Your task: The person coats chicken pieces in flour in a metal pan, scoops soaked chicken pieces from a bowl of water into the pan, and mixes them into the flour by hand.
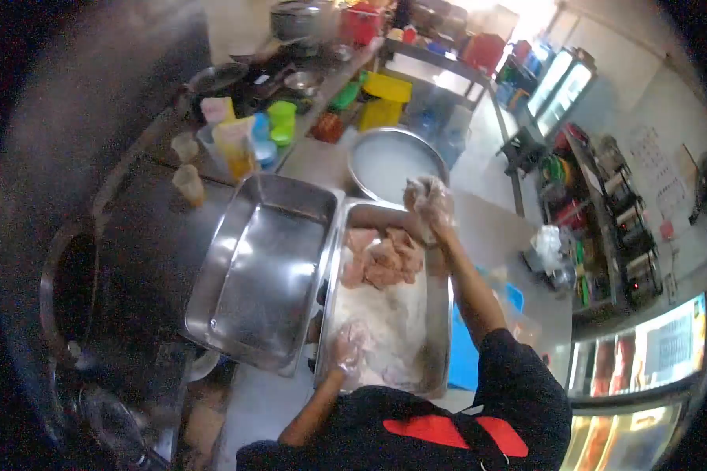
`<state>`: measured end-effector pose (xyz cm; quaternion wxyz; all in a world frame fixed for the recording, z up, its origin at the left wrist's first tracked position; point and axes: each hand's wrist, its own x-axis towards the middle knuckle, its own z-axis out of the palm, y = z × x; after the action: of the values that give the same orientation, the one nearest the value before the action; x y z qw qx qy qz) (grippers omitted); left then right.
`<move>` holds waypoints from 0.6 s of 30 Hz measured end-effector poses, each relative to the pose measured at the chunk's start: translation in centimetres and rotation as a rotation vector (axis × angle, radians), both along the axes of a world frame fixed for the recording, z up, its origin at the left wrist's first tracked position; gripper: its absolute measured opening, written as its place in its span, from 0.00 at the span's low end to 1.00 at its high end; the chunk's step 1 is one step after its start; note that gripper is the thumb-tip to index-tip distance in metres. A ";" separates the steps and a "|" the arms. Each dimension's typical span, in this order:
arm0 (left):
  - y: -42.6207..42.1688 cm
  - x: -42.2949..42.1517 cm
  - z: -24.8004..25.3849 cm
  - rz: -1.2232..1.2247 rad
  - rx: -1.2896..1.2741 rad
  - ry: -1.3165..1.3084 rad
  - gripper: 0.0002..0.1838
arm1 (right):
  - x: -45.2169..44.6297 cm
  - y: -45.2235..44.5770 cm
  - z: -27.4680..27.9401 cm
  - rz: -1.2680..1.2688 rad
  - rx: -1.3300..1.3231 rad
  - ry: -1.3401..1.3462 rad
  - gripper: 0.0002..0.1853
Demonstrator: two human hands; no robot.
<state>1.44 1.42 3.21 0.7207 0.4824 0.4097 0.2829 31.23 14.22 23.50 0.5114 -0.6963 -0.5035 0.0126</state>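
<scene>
A deep steel tray [450, 330] in front of me holds white flour-like powder [393, 322], with several pieces of raw meat [381, 257] heaped at its far end. My left hand [354, 345], in a clear plastic glove dusted white, is down in the powder at the near left; its fingers are blurred. My right hand [430, 202], also gloved, is raised over the tray's far right corner, beside a round basin [355, 166] of cloudy whitish liquid. Its fingers are curled closed, and whatever is in them is hidden.
A second steel tray [271, 267], with nothing in it, stands to the left. Beyond it are plastic jugs [234, 145], cups [187, 184] and green tubs [282, 122]. A blue container [463, 345] is at the right, below my forearm. Shelves [605, 228] line the right wall.
</scene>
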 end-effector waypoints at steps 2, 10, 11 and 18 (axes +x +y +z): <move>-0.5 -0.3 0.9 0.070 0.112 0.062 0.20 | 3.4 4.9 -2.1 -0.037 -0.102 0.168 0.15; -2.2 -2.9 3.3 -0.017 0.579 0.522 0.20 | 11.5 9.7 -14.3 -0.072 -0.158 0.796 0.15; -2.4 -2.8 1.7 -0.053 0.465 0.540 0.20 | 11.7 8.9 -15.1 0.047 0.070 1.312 0.15; -1.2 0.0 -2.2 0.020 0.182 -0.075 0.17 | 1.3 -8.6 -15.9 0.126 -0.467 0.350 0.19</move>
<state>1.41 0.27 1.01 0.6860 0.5305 0.3600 0.3440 32.50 5.59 7.63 0.4148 -0.7497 -0.4334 0.2794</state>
